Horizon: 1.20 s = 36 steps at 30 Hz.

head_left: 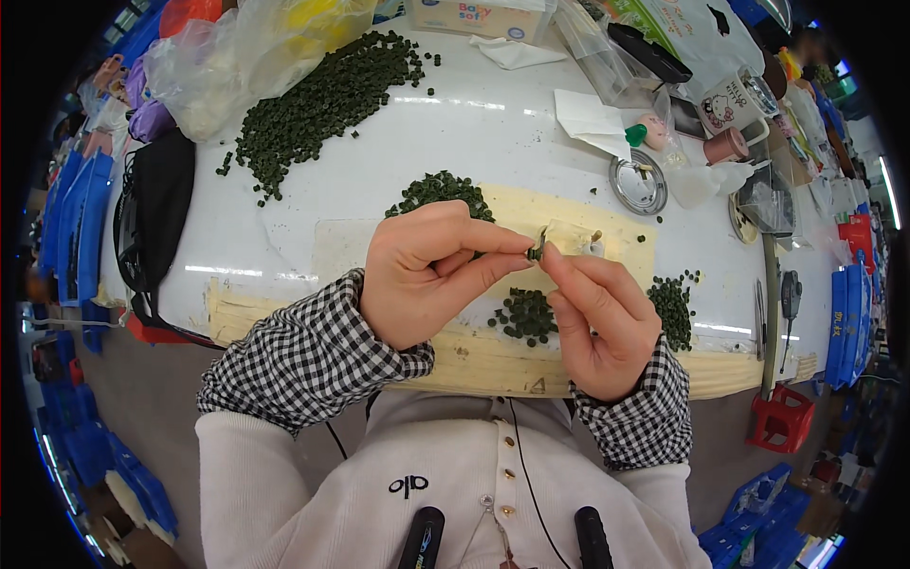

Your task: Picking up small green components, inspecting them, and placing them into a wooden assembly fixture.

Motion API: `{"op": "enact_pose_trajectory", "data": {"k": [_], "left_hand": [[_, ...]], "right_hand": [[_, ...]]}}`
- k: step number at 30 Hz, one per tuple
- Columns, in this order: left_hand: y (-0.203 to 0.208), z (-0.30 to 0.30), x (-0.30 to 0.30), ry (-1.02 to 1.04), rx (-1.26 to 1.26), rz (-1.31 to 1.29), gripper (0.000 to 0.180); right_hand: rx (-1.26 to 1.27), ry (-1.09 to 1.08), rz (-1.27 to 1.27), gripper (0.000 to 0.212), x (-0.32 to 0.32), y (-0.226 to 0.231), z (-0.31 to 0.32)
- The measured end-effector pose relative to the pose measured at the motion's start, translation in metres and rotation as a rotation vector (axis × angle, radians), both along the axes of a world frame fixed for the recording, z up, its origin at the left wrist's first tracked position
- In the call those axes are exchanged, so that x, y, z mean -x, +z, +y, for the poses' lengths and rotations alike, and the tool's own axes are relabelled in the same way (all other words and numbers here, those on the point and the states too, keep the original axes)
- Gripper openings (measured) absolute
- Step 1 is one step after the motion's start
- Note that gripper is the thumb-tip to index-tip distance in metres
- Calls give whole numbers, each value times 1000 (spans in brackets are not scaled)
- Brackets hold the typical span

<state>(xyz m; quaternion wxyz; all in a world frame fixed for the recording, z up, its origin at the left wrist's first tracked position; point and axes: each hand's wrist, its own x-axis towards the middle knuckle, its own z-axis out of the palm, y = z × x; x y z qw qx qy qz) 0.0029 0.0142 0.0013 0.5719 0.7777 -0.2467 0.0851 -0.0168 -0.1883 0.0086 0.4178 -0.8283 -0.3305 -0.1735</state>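
Note:
My left hand pinches a small dark green piece between thumb and forefinger. Against that same piece, the closed fingertips of my right hand meet those of the left; a thin, narrow sliver stands up there, too small to name. Just beyond my left hand lies a heap of similar dark green pieces. Below the fingertips sits a smaller group of green pieces, and another cluster lies right of my right hand. Pale yellow sheeting covers the table under my hands.
A large green heap spreads at the far left, beside clear plastic bags. A black bag lies at the left edge. Toward the far right are a round metal lid, white paper, a mug and a plastic box.

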Motion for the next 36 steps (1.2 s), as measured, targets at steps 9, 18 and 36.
{"op": "enact_pose_trajectory", "data": {"k": [9,18,36], "left_hand": [[-17,-3,-6,-334,-268,145,12],[-8,12,-21,-339,495,962,22],[-16,22,-27,-178,1016,1028,29]], "right_hand": [[-243,-258,35,28,6,-6,-11],[-303,-292,10,25,5,-10,-11],[-188,-540,144,15,19,10,-59]]}}
